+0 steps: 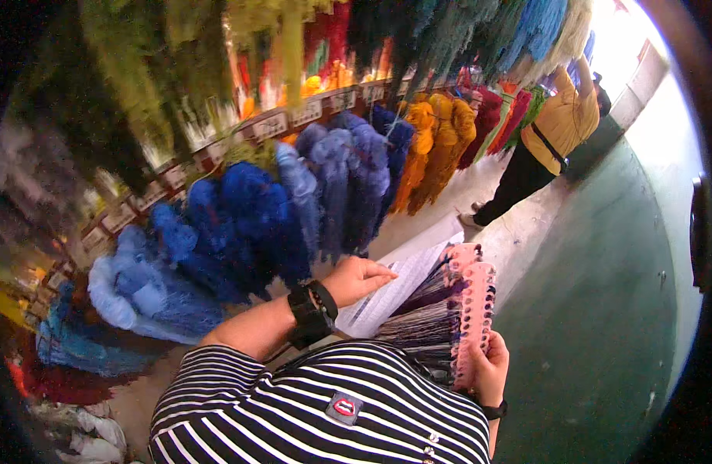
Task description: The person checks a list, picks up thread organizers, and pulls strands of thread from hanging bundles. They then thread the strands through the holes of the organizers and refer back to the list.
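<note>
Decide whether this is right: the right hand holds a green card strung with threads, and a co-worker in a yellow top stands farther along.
The colour is wrong: the head view shows a pink card, strung with threads. The right hand does hold it, and the co-worker in a yellow top stands farther along.

Here's the pink punched thread card point(473, 309), running away from the body, purple and grey strands point(419, 325) spreading left, white sheets point(387, 292) just beside them.

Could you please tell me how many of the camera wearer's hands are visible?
2: the left hand by the white paper, the right hand holding the pink card.
</note>
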The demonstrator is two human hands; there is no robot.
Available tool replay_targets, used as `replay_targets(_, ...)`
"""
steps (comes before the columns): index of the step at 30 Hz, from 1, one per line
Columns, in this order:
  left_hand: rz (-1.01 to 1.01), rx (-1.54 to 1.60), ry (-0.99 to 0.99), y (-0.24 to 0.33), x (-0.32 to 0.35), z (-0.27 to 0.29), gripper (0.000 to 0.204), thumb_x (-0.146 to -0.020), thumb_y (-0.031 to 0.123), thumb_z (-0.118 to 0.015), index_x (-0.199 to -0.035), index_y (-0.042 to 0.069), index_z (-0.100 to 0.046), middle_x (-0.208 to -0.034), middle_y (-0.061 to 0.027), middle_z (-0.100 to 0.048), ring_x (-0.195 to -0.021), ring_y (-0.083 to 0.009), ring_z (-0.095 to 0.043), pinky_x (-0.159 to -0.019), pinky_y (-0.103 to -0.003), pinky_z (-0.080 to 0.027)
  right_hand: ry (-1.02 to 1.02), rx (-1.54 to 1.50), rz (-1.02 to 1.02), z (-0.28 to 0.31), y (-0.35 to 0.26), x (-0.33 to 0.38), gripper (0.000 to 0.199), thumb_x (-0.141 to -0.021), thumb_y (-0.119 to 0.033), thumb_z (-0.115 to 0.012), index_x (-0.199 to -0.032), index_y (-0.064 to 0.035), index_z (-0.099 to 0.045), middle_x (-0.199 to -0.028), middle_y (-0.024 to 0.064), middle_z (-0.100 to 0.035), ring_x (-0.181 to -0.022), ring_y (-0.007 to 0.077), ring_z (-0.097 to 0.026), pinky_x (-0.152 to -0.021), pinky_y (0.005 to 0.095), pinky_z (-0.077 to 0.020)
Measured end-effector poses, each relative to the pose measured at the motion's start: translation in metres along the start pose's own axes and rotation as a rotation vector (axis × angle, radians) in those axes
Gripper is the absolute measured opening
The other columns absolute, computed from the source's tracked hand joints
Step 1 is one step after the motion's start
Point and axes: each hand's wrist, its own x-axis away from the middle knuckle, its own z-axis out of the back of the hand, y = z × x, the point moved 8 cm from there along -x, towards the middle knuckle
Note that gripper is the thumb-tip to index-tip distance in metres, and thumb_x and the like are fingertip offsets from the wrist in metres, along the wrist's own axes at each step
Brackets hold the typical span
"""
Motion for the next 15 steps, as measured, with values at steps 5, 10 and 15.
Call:
replay_targets(5,-0.025,0.049,0.129,-0.022,-0.095,-0.005,0.022,-0.089,0.020,-0.064,-0.106,0.007,-0.072,-0.094,-0.0141,-0.071,-0.083,-0.0198,-0.067,-0.076,-0.031,-0.050,0.107,0.130,0.028,0.083,-0.008,-0.100,0.009,-0.091,-0.003,-0.061,-0.098,-0.0015,-0.058,-0.089,0.0019,-0.065,-0.078,0.0065,-0.059,-0.071,0.0212,-0.0475)
replay_targets(10,-0.003,-0.133,0.234,-0.009,-0.141,0.017,0.026,-0.083,0.016,-0.064,-0.107,0.010,-0.072,-0.095,-0.0167,-0.070,-0.086,-0.0286,-0.067,-0.080,-0.036,-0.051,0.103,0.143,-0.022,0.110,-0.029,-0.198,0.009,-0.090,-0.002,-0.061,-0.098,-0.0003,-0.059,-0.087,0.0005,-0.064,-0.076,0.0058,-0.058,-0.069,0.0207,-0.0467)
replay_targets(15,0.088,-0.233,0.472,0.020,-0.111,0.040,0.024,-0.081,0.008,-0.065,-0.104,0.007,-0.072,-0.088,-0.0133,-0.070,-0.083,-0.0236,-0.067,-0.075,-0.032,-0.051,-0.184,0.406,0.138,0.110,-0.028,-0.294,0.021,-0.084,-0.001,-0.065,-0.104,0.0033,-0.062,-0.088,0.0026,-0.066,-0.077,0.0088,-0.058,-0.072,0.0245,-0.0478)
